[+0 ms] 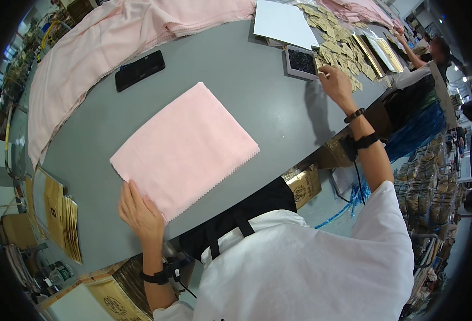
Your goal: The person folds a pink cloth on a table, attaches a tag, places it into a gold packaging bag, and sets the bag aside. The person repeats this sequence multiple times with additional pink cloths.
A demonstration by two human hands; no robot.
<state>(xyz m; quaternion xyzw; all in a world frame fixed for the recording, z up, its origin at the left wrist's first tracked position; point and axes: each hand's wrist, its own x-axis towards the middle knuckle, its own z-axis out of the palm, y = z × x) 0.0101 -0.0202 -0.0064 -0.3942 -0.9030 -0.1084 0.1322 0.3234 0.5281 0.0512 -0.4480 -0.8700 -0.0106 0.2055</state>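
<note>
A folded pink cloth with zigzag-cut edges lies at a slant on the grey table. My left hand rests at its near-left corner, fingers stretched out along the edge and the thumb over the fabric. Out to the far right, my right hand has its fingers curled into a pinch; whatever is between them is too small to make out. Just left of those fingers stands a small grey box of tiny black pieces. Many small tan tags are spread behind and beside that hand.
A large pink fabric drapes along the far and left table edge. A black phone lies in front of it. White board sits far right; gold packets lie at left. A co-worker's arm shows at far right.
</note>
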